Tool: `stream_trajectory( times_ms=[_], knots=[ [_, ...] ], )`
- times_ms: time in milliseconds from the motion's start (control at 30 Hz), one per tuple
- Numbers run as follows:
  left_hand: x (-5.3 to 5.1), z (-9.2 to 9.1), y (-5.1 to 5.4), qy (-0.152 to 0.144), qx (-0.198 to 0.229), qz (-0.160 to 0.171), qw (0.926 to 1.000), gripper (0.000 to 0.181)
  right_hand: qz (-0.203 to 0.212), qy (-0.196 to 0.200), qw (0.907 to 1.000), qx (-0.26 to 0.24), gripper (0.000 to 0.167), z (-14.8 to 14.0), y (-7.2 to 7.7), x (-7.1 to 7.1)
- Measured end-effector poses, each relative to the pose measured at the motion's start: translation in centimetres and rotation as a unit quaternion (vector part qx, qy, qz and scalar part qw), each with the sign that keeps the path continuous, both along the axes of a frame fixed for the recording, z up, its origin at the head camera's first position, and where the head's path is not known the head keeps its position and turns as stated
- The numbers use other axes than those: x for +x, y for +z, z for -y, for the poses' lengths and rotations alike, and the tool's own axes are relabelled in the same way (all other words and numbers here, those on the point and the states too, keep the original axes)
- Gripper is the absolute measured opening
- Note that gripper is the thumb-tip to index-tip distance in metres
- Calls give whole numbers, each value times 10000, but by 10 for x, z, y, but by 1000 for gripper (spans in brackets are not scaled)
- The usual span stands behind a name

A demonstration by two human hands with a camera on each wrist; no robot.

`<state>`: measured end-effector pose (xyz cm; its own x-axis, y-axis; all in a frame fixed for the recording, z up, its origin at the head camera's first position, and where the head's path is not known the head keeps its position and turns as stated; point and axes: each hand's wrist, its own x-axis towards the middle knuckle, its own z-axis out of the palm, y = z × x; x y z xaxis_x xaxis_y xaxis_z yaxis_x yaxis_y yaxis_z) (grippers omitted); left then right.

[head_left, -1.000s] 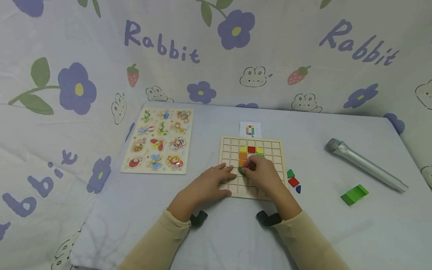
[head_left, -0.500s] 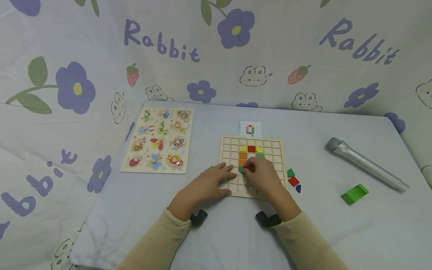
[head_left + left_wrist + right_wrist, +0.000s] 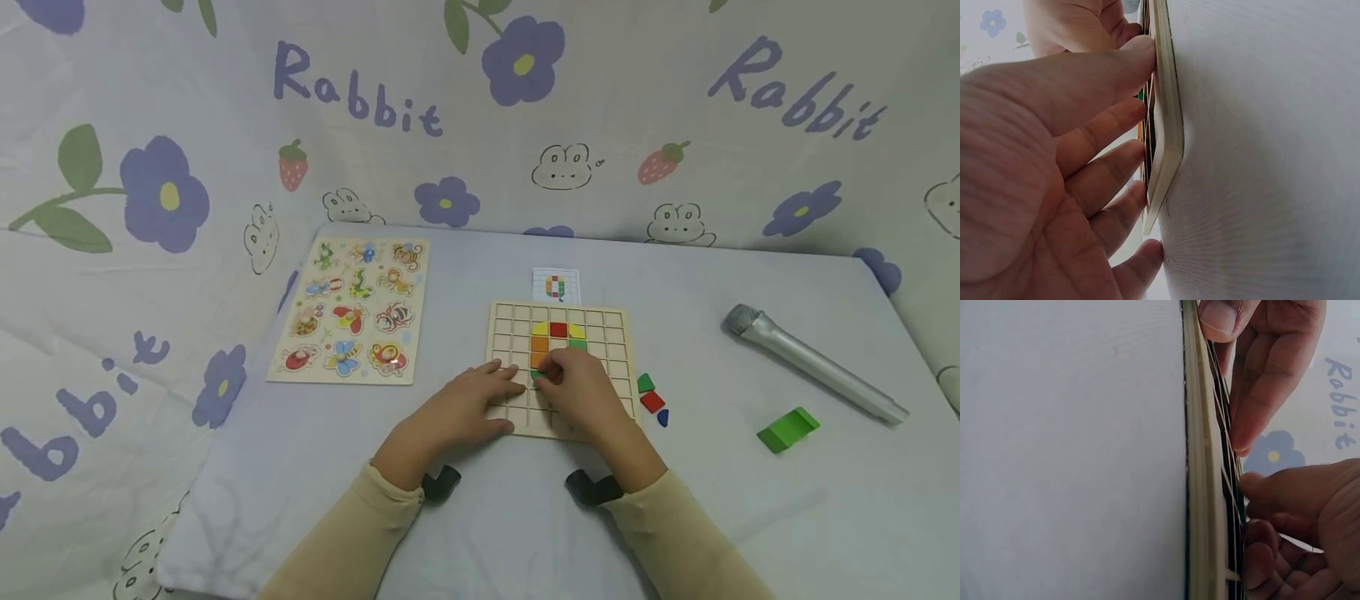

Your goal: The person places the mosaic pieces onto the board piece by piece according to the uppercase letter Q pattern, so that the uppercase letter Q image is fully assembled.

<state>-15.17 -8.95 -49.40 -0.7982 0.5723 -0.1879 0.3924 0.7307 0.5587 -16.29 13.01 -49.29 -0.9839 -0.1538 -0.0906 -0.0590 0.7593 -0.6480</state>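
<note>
A square wooden grid board lies flat on the table. Coloured flat pieces fill some of its cells: a red square, yellow corner pieces, orange squares and a light green piece. My left hand rests on the board's left part, fingers spread and thumb at the front edge, as the left wrist view also shows. My right hand has its thumb and curled fingers at a dark green piece below the orange squares, pinching it at the grid. The hand covers most of that piece.
A pattern card sits behind the board. To the board's right lie a green piece, a red square and a blue piece. Farther right are a green block and a silver microphone. An insect puzzle board lies left.
My right fingers shift slightly over the dark green piece, so less of it shows now. My left hand and the board stay in place.
</note>
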Motion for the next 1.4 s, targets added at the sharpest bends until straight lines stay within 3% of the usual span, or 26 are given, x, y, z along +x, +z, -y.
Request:
stream_trajectory(
  times_ms=[167,367,600,733,1033,1200,1400],
  knots=[
    [1,0,0,50,-29,64,10000,59,66,-301,9994,-165,21,-17,9,2],
    [1,0,-2,105,-98,125,9998,61,-66,-829,9965,-62,26,-72,24,3],
    [2,0,-1,53,-189,103,9998,60,552,-1064,9917,472,35,-126,13,8],
    [1,-1,-2,59,-192,115,9997,60,812,-1013,9902,512,38,-133,9,11],
    [1,1,-4,79,-163,122,9998,60,980,-980,9894,432,39,-135,6,15],
    [2,1,-4,77,-124,146,9998,60,962,-862,9896,629,43,-139,5,22],
    [1,1,-5,74,-162,121,9998,60,929,-866,9899,631,34,-139,5,32]
  ],
)
